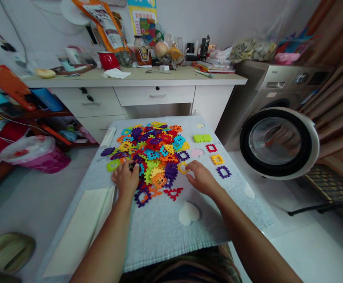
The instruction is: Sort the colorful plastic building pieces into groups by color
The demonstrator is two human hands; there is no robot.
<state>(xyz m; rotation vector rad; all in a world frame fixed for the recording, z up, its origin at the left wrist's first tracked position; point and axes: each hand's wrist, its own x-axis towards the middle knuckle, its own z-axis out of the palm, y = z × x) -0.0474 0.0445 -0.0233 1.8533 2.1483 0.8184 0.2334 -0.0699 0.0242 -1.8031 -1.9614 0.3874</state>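
A heap of colourful plastic interlocking pieces with notched edges lies on a cloth-covered table. My left hand rests at the heap's near left edge, thumb and forefinger apart over dark pieces; its fingertips are partly hidden. Beside it is a lime green piece. My right hand is at the heap's right side, thumb and fingers apart, at the edge of a yellow square frame piece. To its right lie separate pieces in a column: green, red, yellow and purple.
White folded material lies along the table's left side, with a small white block farther back. Behind stands a cluttered counter with drawers. At right, a washing machine's round door hangs open. A pink bin is at left.
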